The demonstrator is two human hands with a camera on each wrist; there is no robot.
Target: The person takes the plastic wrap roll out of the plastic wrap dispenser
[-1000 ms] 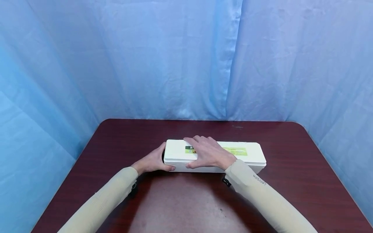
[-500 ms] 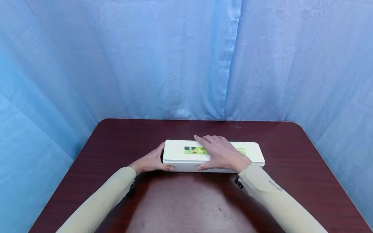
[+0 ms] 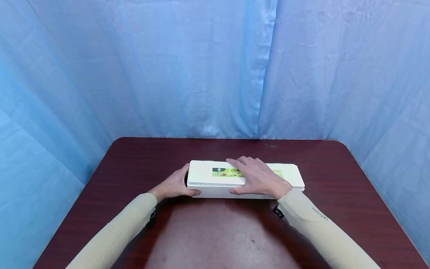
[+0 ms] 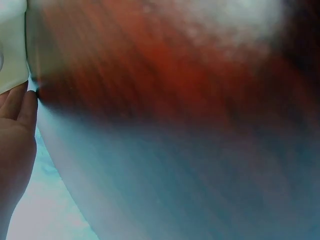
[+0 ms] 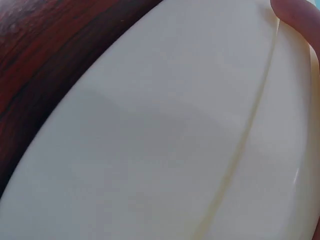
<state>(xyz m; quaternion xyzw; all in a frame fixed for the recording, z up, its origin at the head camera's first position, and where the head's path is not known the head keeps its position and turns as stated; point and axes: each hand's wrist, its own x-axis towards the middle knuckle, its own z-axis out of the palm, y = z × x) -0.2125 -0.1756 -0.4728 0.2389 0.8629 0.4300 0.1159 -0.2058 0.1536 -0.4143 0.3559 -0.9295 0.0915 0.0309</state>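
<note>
A long white lidded box [image 3: 201,173] lies lengthwise across the table, a green and yellow label [image 3: 221,172] marked "PE" on its lid. My left hand [image 3: 172,185] grips the box's left end, thumb on the front face and fingers round behind it. Spread over the right half of the lid, my right hand [image 3: 260,178] holds the box with its thumb low on the front and its fingers toward the far edge. It covers part of the label. In the right wrist view, a yellowish seam [image 5: 240,145] runs between lid and body, with the thumb [image 5: 300,17] at the top corner.
The dark red-brown table [image 3: 147,157] has rounded far corners and a glossy patch of light in front of the box. Blue curtains [image 3: 188,74] hang behind the table and along both sides. Both forearms wear beige sleeves [image 3: 115,231].
My right hand has slid to the right along the box, uncovering the left part of the label. The left hand has kept its hold at the left end.
</note>
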